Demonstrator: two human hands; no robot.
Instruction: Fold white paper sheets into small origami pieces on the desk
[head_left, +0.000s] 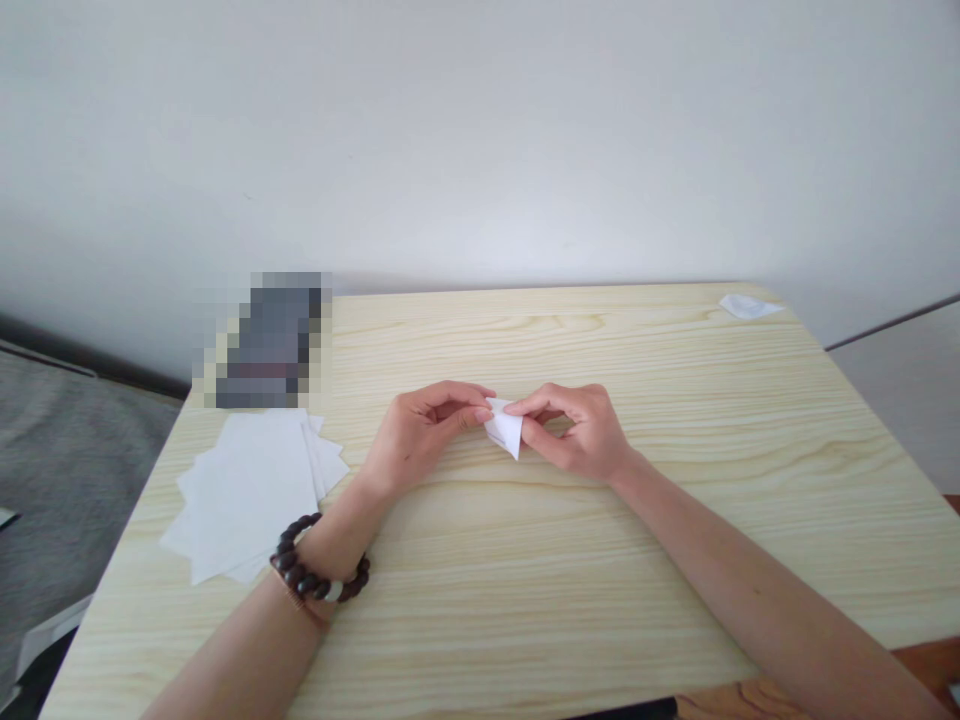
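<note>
A small folded piece of white paper sits between both hands, just above the light wooden table. My left hand pinches its left edge with thumb and fingers closed. My right hand pinches its right side, fingers curled. A dark bead bracelet is on my left wrist.
A loose stack of white paper sheets lies at the table's left side. Behind it is a blurred dark object. A small folded white paper rests at the far right corner. A pale wall stands behind the table.
</note>
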